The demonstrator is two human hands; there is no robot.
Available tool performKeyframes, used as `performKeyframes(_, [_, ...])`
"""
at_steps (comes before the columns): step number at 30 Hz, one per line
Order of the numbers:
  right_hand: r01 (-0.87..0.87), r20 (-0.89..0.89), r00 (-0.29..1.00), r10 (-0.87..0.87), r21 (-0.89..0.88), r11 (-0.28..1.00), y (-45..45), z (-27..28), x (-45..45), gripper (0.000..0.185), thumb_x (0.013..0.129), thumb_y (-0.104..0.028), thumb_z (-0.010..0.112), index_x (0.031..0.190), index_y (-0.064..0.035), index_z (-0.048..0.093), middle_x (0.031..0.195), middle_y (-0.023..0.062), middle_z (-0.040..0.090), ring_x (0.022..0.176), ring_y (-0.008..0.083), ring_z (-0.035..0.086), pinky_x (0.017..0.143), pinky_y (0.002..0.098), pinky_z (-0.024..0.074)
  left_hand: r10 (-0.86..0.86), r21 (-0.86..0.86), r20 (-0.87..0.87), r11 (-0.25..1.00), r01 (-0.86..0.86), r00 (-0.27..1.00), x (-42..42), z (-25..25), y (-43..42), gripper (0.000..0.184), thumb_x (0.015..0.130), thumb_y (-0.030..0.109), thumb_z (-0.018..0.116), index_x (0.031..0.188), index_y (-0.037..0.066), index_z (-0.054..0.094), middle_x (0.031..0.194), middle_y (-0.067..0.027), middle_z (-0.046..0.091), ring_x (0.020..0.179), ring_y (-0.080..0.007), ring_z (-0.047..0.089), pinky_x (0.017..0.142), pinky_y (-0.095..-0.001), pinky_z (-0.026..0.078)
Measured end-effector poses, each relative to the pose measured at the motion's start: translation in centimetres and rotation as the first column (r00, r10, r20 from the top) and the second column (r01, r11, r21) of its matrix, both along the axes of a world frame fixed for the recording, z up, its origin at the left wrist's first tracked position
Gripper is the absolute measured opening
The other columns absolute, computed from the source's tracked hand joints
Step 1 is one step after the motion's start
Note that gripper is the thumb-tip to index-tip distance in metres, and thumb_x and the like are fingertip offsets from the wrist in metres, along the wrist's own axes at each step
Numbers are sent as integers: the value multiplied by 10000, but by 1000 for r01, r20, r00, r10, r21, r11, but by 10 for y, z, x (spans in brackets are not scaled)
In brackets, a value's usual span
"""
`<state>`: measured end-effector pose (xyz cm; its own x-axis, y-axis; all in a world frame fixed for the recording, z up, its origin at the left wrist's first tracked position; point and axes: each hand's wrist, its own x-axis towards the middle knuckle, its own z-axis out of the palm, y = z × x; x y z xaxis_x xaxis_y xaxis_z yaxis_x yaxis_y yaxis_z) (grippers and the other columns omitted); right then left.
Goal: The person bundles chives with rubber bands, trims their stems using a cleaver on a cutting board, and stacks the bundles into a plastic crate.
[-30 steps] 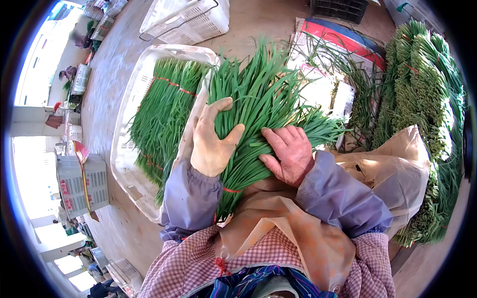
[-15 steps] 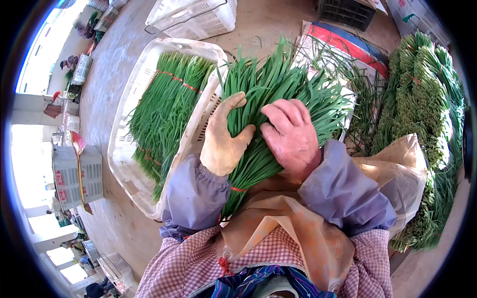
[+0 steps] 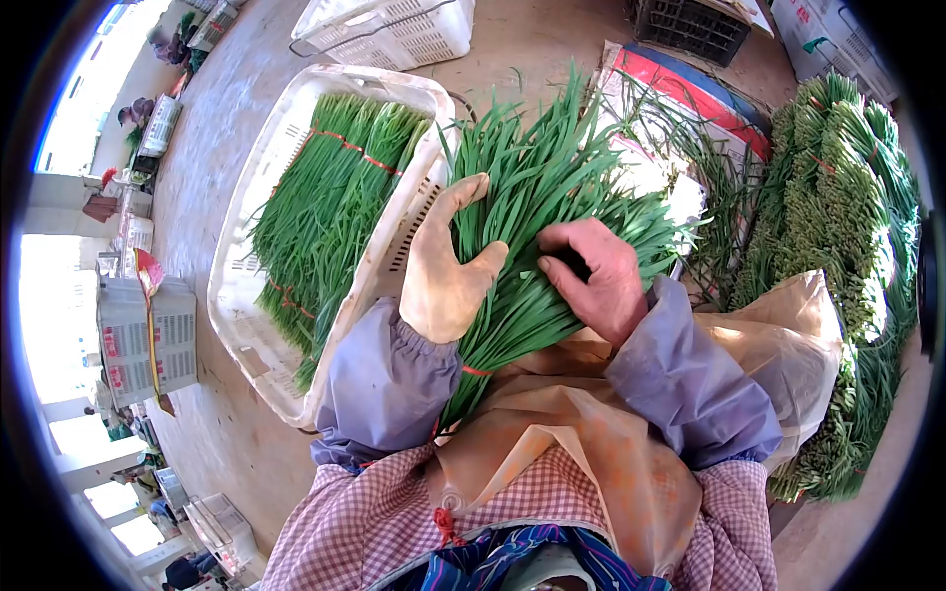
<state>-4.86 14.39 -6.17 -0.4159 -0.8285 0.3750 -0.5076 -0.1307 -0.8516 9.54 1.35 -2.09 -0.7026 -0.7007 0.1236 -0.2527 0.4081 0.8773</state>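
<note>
A large bunch of green garlic chives [image 3: 537,187] lies across my lap, its leaf tips fanned away from me and a red tie round its lower end. My left hand [image 3: 443,266], in a pale glove, wraps round the bunch from the left, thumb on top. On the right side, my bare right hand [image 3: 601,276] has curled fingers and thumb closing on some of the leaves; its fingertips are partly hidden among them. To the left, a white plastic crate [image 3: 379,295] holds tied chive bundles [image 3: 330,207] with red bands.
A tall pile of chives [image 3: 828,217] lies at the right. Loose leaves [image 3: 714,158] are strewn over a red, white and blue sheet [image 3: 690,84]. Another white crate [image 3: 414,34] and a black crate [image 3: 690,30] stand ahead. Grey crates [image 3: 148,340] and people are far left.
My right hand has shifted slightly right and down, with a gap now between thumb and forefinger. The left hand keeps its hold on the bunch. The view has moved slightly.
</note>
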Motion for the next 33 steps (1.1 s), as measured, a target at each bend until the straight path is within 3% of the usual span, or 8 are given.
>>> performKeyframes(3, [-153,510,854,105,54,987,-13,12,-4,207,809,-4,667,1012,-26,637,864,140,661,790,326,637,738,380,518,14,70,-28,998,-12,1000,-1,2,3,617,740,-76,657,1333,-60,488,1315,-181,560,1271,-260,510,1105,-357,366])
performKeyframes(7, [-148,298,950,93,168,975,-22,8,6,190,827,-51,657,1012,-20,629,869,140,680,782,338,662,702,390,525,-7,76,-39,997,10,999,0,-2,0,627,740,-79,663,1340,-63,483,1326,-178,553,1283,-250,496,1112,-352,356])
performKeyframes(11, [17,-117,993,-16,1,1000,-13,-7,14,148,823,-73,675,968,-75,645,848,109,649,814,334,625,710,426,483,3,125,-56,992,4,998,1,-8,-4,644,733,-89,664,1350,-64,479,1337,-181,548,1290,-248,489,1118,-348,346])
performKeyframes(18, [-59,108,993,54,42,997,-8,-11,11,138,833,-77,689,969,-69,664,836,93,634,792,275,633,719,382,495,-49,209,-63,976,62,997,3,-3,-7,648,726,-81,666,1350,-44,496,1328,-158,560,1274,-238,500,1108,-339,356])
performKeyframes(21, [-134,501,862,68,96,986,-7,-16,14,127,858,-92,704,965,-32,671,821,55,661,740,156,636,692,306,508,-25,234,-64,971,39,998,5,-7,-7,628,730,-84,647,1339,-51,500,1319,-159,564,1267,-239,505,1104,-332,360])
performKeyframes(24, [-281,636,756,154,103,954,-11,-11,5,154,878,-119,717,954,8,673,804,32,681,714,73,596,661,260,503,20,209,-90,978,-1,996,4,-9,-4,605,735,-82,624,1327,-59,502,1304,-166,569,1262,-240,510,1099,-332,365])
performKeyframes(30, [-348,660,748,71,300,888,-24,-2,-1,169,870,-131,727,904,26,674,765,34,682,684,69,578,634,261,497,43,81,-98,996,-35,994,0,-14,1,579,735,-77,604,1307,-66,511,1273,-184,584,1236,-253,535,1083,-343,387])
performKeyframes(33, [-333,583,810,59,374,866,-24,2,-3,123,866,-99,714,879,15,670,761,22,679,686,64,579,635,252,494,64,152,-80,987,-52,995,-1,-10,3,572,735,-79,599,1301,-67,518,1264,-187,591,1225,-258,544,1077,-341,393])
